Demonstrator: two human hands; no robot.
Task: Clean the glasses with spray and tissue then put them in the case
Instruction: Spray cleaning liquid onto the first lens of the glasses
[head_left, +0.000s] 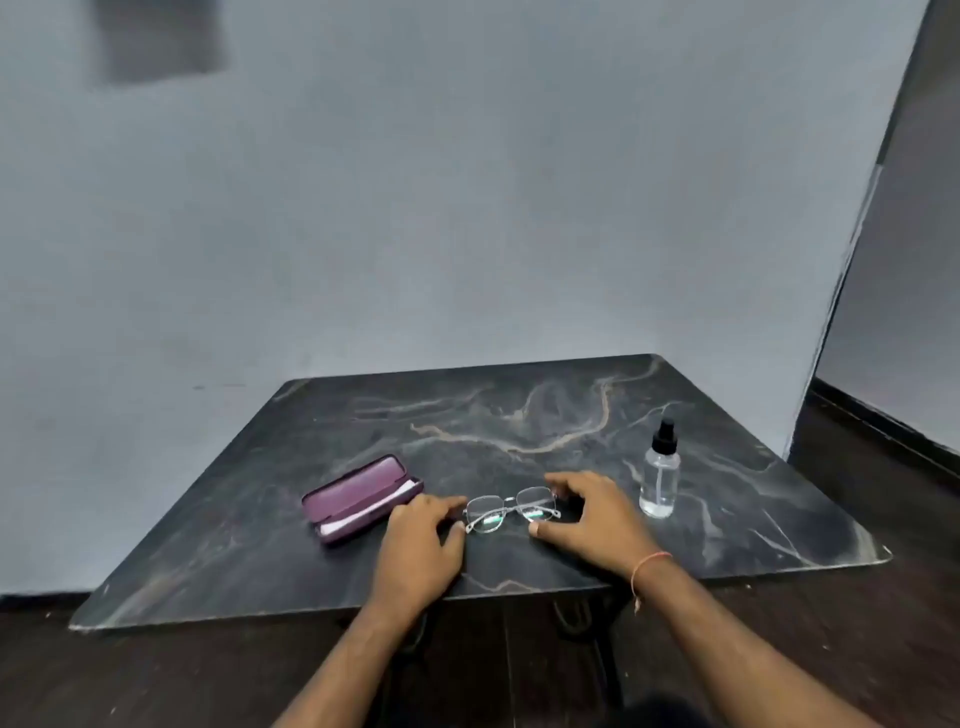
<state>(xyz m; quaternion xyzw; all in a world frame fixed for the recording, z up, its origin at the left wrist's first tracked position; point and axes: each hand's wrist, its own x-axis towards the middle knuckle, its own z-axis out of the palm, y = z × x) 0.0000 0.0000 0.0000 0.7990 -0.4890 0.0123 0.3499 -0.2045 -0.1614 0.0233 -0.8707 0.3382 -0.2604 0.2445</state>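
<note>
Thin metal-framed glasses lie on the dark marble table, lenses toward me. My left hand pinches the frame's left end between thumb and forefinger. My right hand brackets the right lens, fingers behind it and thumb in front, touching the frame. A purple glasses case lies open to the left of my left hand, with a white tissue inside it. The clear spray bottle with a black nozzle stands upright to the right of my right hand.
The table stands against a grey wall, with its near edge in front of my forearms. Dark floor lies around it, and a wall corner rises at the right.
</note>
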